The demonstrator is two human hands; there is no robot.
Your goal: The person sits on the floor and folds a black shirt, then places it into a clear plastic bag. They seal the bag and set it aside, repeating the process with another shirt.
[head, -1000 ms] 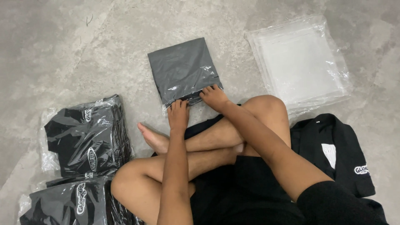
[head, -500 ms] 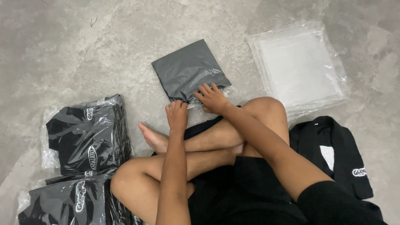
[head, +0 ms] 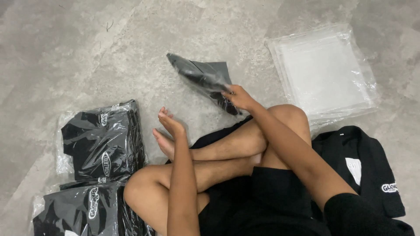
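One flat dark-grey folded garment in clear plastic (head: pixel 205 81), tilted above grey concrete floor (head: pixel 87 52), pinched in right hand (head: pixel 238 97). Left hand (head: pixel 171 124) open, empty, near bare foot (head: pixel 164 144).

The grey concrete floor (head: pixel 87 52) carries two bagged black garments (head: pixel 103 140) at the left, a stack of clear plastic bags (head: pixel 326 72) at the right, and an unbagged black shirt (head: pixel 367 166) near it.

Right hand (head: pixel 238 97) on bagged garment (head: pixel 205 78)
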